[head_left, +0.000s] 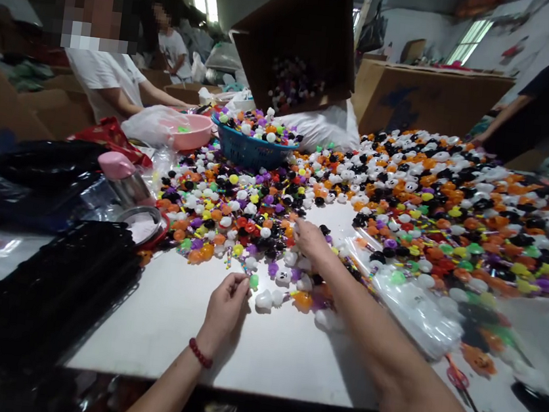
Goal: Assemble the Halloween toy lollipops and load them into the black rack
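My left hand (226,303) is above the white table, its fingers curled and thumb pressed to the forefinger. At its fingertips is a small green-topped plastic trinket (254,282); whether the pinch holds it I cannot tell. My right hand (312,243) reaches into the near edge of a heap of small plastic trinkets (249,210), fingers stretched forward and touching orange pieces. Between the hands lie a white ghost-face piece (284,275), a plain white piece (264,299) and an orange piece (302,300). Some pieces have thin multicoloured sticks or tubes.
A blue basket (256,150) of trinkets stands behind the heap, below a tipped cardboard box (299,30). Clear plastic bags (416,308) and red-handled scissors (457,374) lie right. Black packs (57,287) and a pink-lidded cup (126,179) are left. Other people stand around the table.
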